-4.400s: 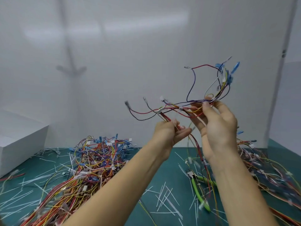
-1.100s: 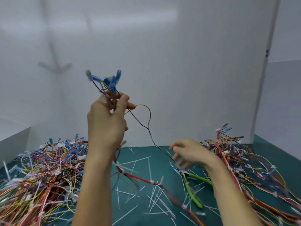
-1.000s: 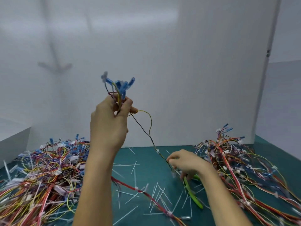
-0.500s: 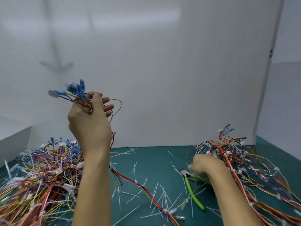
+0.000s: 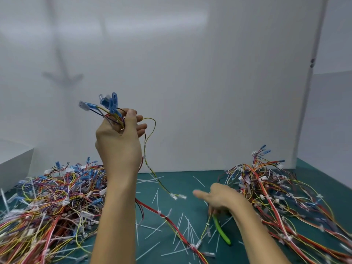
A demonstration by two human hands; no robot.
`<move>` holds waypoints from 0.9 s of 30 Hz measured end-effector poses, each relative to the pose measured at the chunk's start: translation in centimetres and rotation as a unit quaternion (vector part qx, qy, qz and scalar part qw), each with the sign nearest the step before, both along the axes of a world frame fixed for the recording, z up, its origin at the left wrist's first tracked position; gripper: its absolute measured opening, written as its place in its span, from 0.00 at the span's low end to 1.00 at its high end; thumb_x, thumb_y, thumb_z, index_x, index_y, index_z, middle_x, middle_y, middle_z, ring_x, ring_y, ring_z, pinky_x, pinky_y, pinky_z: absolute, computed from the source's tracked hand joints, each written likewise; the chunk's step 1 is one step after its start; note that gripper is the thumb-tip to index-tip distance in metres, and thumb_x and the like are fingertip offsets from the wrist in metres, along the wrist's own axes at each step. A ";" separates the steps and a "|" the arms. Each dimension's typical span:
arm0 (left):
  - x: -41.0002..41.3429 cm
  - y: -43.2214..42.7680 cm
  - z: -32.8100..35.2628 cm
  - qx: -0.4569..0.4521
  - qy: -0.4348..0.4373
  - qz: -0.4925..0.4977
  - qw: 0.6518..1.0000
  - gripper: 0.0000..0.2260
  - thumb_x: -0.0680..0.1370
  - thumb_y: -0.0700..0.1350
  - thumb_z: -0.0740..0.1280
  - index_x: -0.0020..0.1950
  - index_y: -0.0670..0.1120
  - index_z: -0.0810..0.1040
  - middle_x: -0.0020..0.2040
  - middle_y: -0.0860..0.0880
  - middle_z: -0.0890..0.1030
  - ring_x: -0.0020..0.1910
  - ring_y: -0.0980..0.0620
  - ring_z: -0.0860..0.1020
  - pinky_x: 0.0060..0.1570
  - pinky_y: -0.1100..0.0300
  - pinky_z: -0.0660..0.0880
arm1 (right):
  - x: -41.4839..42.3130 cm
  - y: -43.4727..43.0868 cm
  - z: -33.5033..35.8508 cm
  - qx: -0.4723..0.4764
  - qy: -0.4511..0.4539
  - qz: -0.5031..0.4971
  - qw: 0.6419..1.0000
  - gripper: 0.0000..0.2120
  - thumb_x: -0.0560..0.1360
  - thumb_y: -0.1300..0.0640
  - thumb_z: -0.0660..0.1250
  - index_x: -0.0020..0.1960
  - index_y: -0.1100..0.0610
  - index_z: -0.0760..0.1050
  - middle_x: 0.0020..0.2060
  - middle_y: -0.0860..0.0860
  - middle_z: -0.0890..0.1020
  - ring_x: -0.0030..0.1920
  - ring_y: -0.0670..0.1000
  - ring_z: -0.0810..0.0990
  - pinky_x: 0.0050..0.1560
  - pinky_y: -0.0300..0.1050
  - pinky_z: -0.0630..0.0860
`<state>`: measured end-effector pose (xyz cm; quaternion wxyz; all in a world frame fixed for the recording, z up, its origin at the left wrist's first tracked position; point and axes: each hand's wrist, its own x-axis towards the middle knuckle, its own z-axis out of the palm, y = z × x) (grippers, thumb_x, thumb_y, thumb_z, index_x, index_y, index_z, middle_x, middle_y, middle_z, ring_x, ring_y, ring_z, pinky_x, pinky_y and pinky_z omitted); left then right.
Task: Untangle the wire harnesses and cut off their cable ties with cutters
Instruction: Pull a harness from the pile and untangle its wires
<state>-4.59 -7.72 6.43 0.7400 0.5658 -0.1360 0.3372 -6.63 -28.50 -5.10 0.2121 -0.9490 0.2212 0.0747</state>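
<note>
Left hand: the left hand (image 5: 118, 143) is raised at chest height, fingers curled round one harness (image 5: 111, 106) just below its blue connectors.
Harness: its wires hang from that hand down to the green desk (image 5: 181, 182), a red strand trailing toward the viewer.
Right hand: the right hand (image 5: 222, 199) is low over the desk, thumb stretched left, fingers bent down onto the green-handled cutters (image 5: 222, 233).
Just changed: seconds ago both hands held this harness up; the right one has since let go and dropped to the cutters.
Meaning: untangling of this harness looks finished, and snipping its ties seems next.
Around: a heap of harnesses (image 5: 57, 197) on the left, another heap (image 5: 276, 197) on the right, and cut cable ties (image 5: 182, 225) between them.
Hard to make out: the right hand is blurred and covers the cutter head, so I cannot tell whether it grips the tool.
</note>
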 end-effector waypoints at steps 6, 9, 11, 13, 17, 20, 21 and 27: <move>-0.1 -0.2 -0.1 0.004 0.007 -0.006 1.000 0.06 0.81 0.46 0.65 0.50 0.45 0.80 0.44 0.47 0.85 0.41 0.51 0.85 0.47 0.55 0.82 | 0.6 1.5 1.8 0.284 -0.242 -0.066 0.926 0.11 0.72 0.58 0.69 0.30 0.56 0.77 0.22 0.49 0.71 0.20 0.47 0.65 0.24 0.36 0.60; 0.0 -0.1 0.0 -0.005 0.009 -0.006 1.000 0.06 0.81 0.46 0.66 0.50 0.44 0.79 0.43 0.47 0.85 0.40 0.51 0.85 0.46 0.56 0.82 | 0.3 1.0 4.0 0.533 -0.419 -0.132 0.723 0.11 0.76 0.58 0.67 0.35 0.56 0.78 0.23 0.47 0.70 0.20 0.45 0.62 0.21 0.35 0.58; 0.1 0.1 0.0 -0.011 0.011 -0.008 1.000 0.06 0.81 0.45 0.66 0.50 0.44 0.79 0.43 0.47 0.85 0.39 0.51 0.85 0.46 0.57 0.82 | -0.2 0.0 5.1 0.664 -0.472 -0.153 0.559 0.14 0.81 0.54 0.62 0.39 0.56 0.78 0.23 0.46 0.70 0.20 0.44 0.61 0.20 0.35 0.57; 0.2 0.2 0.0 -0.012 0.011 -0.009 1.000 0.06 0.81 0.46 0.66 0.49 0.45 0.79 0.43 0.47 0.85 0.39 0.52 0.85 0.46 0.57 0.82 | -0.7 -0.9 5.4 0.733 -0.502 -0.180 0.421 0.17 0.82 0.54 0.55 0.42 0.56 0.78 0.25 0.46 0.71 0.19 0.44 0.61 0.20 0.35 0.57; 0.3 0.0 -0.1 -0.003 0.016 -0.012 1.000 0.05 0.81 0.46 0.66 0.49 0.46 0.79 0.43 0.48 0.85 0.39 0.53 0.85 0.46 0.57 0.82 | -1.4 -2.1 4.2 0.741 -0.548 -0.308 0.237 0.19 0.79 0.59 0.49 0.57 0.57 0.77 0.33 0.51 0.77 0.21 0.46 0.63 0.25 0.35 0.60; 0.1 -0.4 -0.1 0.002 0.022 -0.018 1.000 0.05 0.81 0.46 0.66 0.49 0.46 0.80 0.43 0.48 0.85 0.39 0.52 0.85 0.48 0.54 0.82 | -1.1 -2.2 3.7 0.736 -0.530 -0.355 0.226 0.15 0.79 0.60 0.50 0.58 0.56 0.72 0.35 0.52 0.77 0.22 0.46 0.63 0.26 0.36 0.60; 0.1 -0.5 -0.1 0.004 0.023 -0.020 1.000 0.05 0.81 0.46 0.66 0.49 0.45 0.80 0.43 0.47 0.85 0.40 0.52 0.85 0.48 0.54 0.82 | -0.9 -1.9 3.7 0.738 -0.520 -0.354 0.245 0.13 0.79 0.60 0.51 0.55 0.56 0.73 0.34 0.51 0.75 0.23 0.46 0.63 0.25 0.37 0.60; -0.4 -0.8 0.0 0.012 0.032 -0.122 0.992 0.04 0.80 0.43 0.68 0.50 0.43 0.80 0.41 0.45 0.86 0.40 0.50 0.86 0.44 0.61 0.82 | -1.3 1.7 6.4 0.668 -0.487 -0.134 0.546 0.13 0.79 0.55 0.59 0.52 0.56 0.82 0.37 0.50 0.81 0.30 0.46 0.74 0.29 0.37 0.67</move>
